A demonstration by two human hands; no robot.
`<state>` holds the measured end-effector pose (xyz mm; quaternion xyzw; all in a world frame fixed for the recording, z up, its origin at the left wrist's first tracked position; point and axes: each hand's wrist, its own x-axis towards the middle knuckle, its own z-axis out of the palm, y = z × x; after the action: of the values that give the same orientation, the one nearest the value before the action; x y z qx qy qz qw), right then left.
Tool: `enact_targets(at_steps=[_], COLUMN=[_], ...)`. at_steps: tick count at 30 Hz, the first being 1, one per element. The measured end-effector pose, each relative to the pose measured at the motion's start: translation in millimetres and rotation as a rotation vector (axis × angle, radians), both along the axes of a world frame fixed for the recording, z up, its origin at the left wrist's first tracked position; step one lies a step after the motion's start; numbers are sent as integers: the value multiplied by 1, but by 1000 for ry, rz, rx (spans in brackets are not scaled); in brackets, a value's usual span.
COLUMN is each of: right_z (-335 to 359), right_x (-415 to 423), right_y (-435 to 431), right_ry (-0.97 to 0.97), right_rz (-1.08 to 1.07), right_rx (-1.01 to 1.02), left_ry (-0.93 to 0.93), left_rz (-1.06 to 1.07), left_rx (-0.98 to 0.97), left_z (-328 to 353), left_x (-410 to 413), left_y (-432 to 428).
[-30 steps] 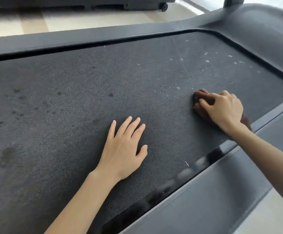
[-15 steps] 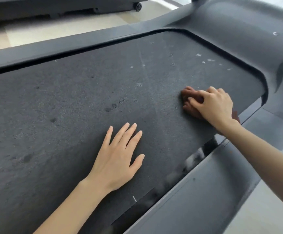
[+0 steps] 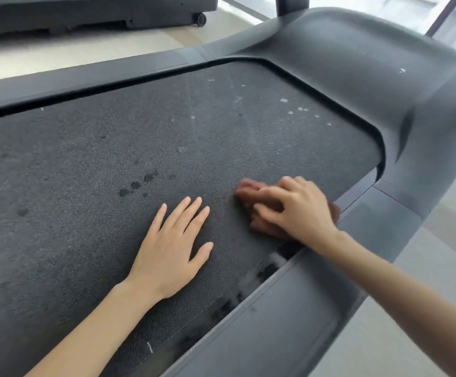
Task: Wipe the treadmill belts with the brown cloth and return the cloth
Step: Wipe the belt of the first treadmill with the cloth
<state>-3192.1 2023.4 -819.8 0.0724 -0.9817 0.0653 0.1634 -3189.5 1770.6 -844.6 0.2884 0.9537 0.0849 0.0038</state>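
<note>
Far out to the left of both hands: bare treadmill belt (image 3: pixel 85 186), grainy, with faint dark blotches. Just beyond the fingertips of the left hand (image 3: pixel 172 251): a small cluster of dark spots (image 3: pixel 140 183), apart from the fingers. Left hand itself flat, palm down on the belt, fingers straight and slightly spread, gripping nothing, seemingly bracing.

Immediately right of those fingertips, near but not touching: the brown cloth (image 3: pixel 248 191), bunched into a wad and pressed to the belt. On top of the wad, the right hand (image 3: pixel 297 210), fingers curled over and gripping it, slightly blurred. Cloth poking out ahead of the knuckles and behind the wrist.

Right of that hand, just beside the cloth's rear edge: the near side rail (image 3: pixel 276 322). Farther ahead and to the right: scattered white flecks (image 3: pixel 284 100) close to the curved motor cover (image 3: pixel 357 63).

Judged as mid-wipe, with much belt left to cover. Dark spots ahead and left of the wad, nearer the left hand. Flecks ahead and right, across the belt. Either stroke a job for the right hand. Left hand squarely in the path of a leftward sweep, so probably needs shifting first.
</note>
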Motion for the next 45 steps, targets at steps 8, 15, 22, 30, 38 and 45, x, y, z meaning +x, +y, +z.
enact_targets(at_steps=[8,15,22,30,38,45], right_z=[3,-1,2,-6,-6,6], right_x=[-39,37,42,-2,-110,-168], right_y=[38,-69,-85,-6,137,210], right_ry=[-81,-43,-96,-35,-35,-57], right_rz=[-522,-278,-296,-283,-288,-459], right_rx=[-32,23,64,9,-42,-20], left_ry=[16,58,55,5,-96,-73], left_rz=[-14,4,-4,7,164,220], left_rx=[14,9,22,-7,-44,-38], left_z=[-4,-10,-13,-8,7,4], left_x=[-1,-1,-3,-4,-10,-2], left_y=[-1,-2,-1,1,52,63])
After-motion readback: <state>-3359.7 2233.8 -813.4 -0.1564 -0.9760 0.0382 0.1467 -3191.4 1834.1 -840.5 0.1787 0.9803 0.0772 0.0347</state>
